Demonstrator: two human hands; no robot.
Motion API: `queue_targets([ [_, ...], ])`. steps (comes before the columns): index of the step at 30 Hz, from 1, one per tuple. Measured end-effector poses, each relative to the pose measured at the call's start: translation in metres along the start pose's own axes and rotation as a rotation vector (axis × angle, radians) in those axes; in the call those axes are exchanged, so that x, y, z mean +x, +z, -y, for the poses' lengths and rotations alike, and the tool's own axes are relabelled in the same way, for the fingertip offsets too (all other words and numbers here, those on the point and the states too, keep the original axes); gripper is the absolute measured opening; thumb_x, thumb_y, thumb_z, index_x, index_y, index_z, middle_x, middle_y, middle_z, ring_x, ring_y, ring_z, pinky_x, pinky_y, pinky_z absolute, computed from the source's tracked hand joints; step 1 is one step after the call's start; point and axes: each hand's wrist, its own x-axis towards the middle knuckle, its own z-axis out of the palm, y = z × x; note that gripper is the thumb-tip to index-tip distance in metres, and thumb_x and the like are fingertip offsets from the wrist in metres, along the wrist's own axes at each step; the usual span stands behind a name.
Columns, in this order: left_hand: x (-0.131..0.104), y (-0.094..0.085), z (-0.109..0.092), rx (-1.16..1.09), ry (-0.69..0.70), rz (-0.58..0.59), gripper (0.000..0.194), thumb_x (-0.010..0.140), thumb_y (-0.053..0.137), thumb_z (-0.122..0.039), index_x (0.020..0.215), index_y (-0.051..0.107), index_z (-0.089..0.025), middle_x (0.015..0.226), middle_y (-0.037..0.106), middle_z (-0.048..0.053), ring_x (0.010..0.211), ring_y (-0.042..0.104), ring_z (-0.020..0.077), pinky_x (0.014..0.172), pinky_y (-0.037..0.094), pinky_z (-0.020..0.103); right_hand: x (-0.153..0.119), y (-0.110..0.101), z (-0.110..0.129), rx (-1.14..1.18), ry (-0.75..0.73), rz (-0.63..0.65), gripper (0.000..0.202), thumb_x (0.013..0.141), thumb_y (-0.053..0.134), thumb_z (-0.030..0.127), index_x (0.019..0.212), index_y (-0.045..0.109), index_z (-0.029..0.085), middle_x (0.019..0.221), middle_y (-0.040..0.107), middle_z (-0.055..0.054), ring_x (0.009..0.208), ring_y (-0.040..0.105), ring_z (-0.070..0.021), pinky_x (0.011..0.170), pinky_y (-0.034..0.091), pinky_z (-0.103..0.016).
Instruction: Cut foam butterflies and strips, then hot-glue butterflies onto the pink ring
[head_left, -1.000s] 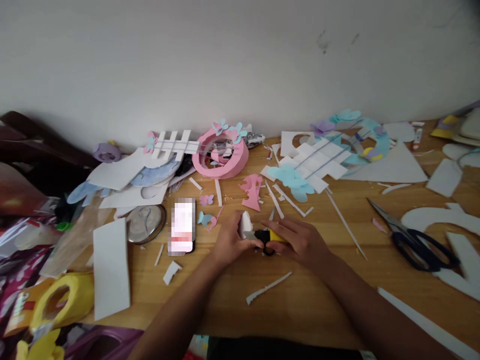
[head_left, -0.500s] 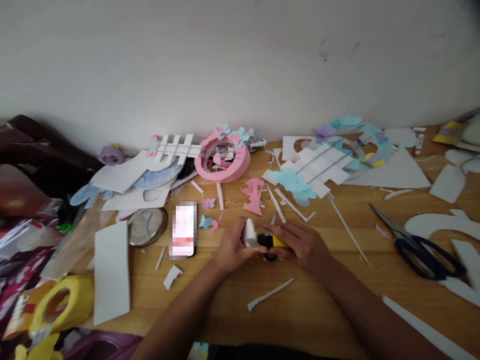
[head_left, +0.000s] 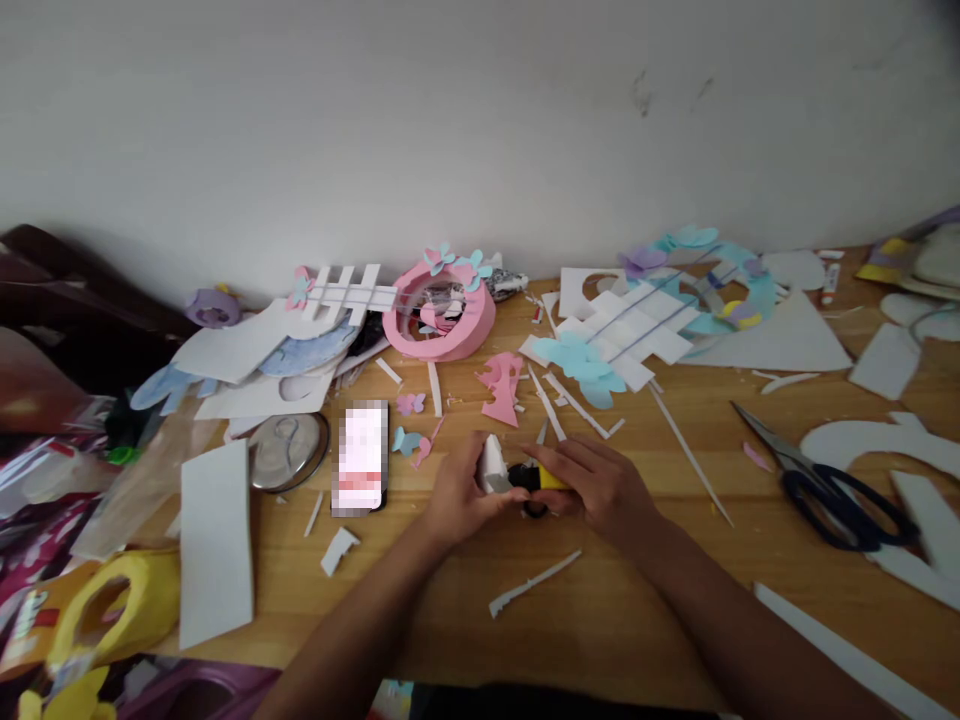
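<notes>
My left hand [head_left: 463, 492] is closed around a small folded piece of white foam board [head_left: 493, 466], held just above the table. In my right hand [head_left: 592, 482] is a yellow-and-black tool that looks like a utility knife [head_left: 553, 478]. Its black end points left and meets the foam board piece near my left thumb; no blade shows. Small scissors [head_left: 542, 432] lie partly hidden beneath my hands, with a blade tip beyond them and a dark handle loop below. A thin ragged white strip [head_left: 534, 583] lies nearer to me.
Large scissors [head_left: 840, 505] lie open on the right. A phone [head_left: 361, 457] and a round metal lid [head_left: 287, 452] are left of my hands. Behind stand a pink paper guitar [head_left: 442, 345] and a blue one [head_left: 637, 330]. White board pieces [head_left: 216, 545] and scraps cover the wooden table [head_left: 630, 640].
The view has shifted slightly, so everything sits a little further left. Both hands keep the same hold on the foam board piece and the knife, with hardly any movement.
</notes>
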Motion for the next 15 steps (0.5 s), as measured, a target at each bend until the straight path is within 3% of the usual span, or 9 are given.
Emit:
queue_targets([
  [8,0.0014,-0.0006,0.0013,0.048,-0.015,-0.019,0.065,0.073,0.059,-0.081,0.090,0.052,-0.018,0.074,0.052,0.000,0.064,0.044,0.0149,0.058,0.033,0.028,-0.0017,0.0045,-0.0034,-0.010,0.039,0.028,0.045,0.099,0.054,0.038,0.140,0.055,0.019,0.083,0.063,-0.006,0.081,0.059,-0.0219,0.075,0.048,-0.032],
  [15,0.0013,0.0001,0.0034,0.084,-0.014,-0.016,0.063,0.075,0.058,-0.080,0.090,0.052,-0.019,0.076,0.054,0.001,0.066,0.046,0.0161,0.059,0.032,0.028,-0.0011,0.0073,-0.0032,-0.018,0.049,0.006,0.049,0.098,0.053,0.044,0.140,0.055,0.019,0.080,0.062,-0.005,0.080,0.058,-0.0225,0.075,0.048,-0.033],
])
